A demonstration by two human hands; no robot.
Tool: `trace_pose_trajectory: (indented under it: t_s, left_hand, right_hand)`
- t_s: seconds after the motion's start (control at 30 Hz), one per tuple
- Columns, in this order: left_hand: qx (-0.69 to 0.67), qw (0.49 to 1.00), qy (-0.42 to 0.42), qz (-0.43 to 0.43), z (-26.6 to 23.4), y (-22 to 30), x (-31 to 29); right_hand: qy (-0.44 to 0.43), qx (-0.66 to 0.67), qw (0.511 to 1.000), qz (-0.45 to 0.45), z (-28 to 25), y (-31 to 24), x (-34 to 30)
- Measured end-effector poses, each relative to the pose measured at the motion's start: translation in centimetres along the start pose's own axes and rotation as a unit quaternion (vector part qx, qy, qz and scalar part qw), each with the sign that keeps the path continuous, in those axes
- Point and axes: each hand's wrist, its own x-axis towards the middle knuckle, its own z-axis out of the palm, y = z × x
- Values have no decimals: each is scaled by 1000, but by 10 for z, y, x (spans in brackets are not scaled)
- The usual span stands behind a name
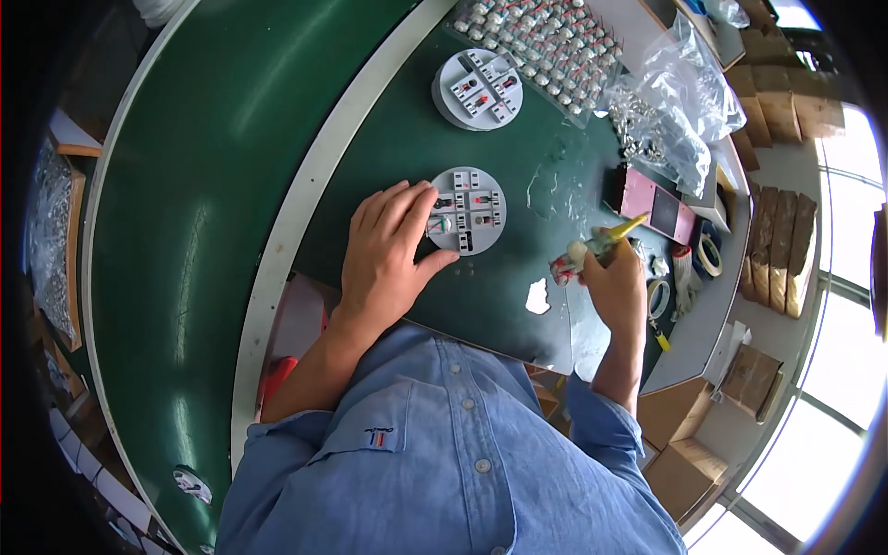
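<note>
A grey round fixture lies flat on the dark green bench in front of me. Its top has raised cross-shaped slots holding small black, red and white parts. My left hand grips its left side, with the fingertips on the upper left rim and the thumb at the lower edge. Off to the right, my right hand is closed around a small object with a yellow pointed end and white and red bits. Fingers partly cover that object, so its kind is unclear. A second grey fixture with similar parts stands farther away.
Rows of small white parts with red wires fill a clear tray at the back. Clear plastic bags, a pink box and tape rolls lie at right. A green conveyor belt with a pale rail curves along my left.
</note>
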Motion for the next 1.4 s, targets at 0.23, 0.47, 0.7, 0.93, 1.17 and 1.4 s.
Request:
trace_pose_trajectory:
  t_s: [0.23,0.47,0.7,0.93,1.17,1.4]
  left_hand:
    - [-8,1000,-5,-3,-1,2,4]
    - [-7,1000,-21,-9,1,7,6]
    - [6,999,-30,-28,1,2,-4]
    - [21,999,-46,-19,8,-1,3]
    - [36,999,-19,-21,-1,1,4]
    - [-12,999,-32,14,-10,10,-2]
  right_hand:
    - [-21,-62,913,-402,59,-31,-2]
    - [-116,-51,811,-571,72,-30,33]
    - [-110,-54,801,-585,87,-20,41]
    - [-47,-56,893,-444,94,-18,19]
    - [-79,-90,834,-538,78,-27,22]
    - [-149,-205,793,-553,66,-11,37]
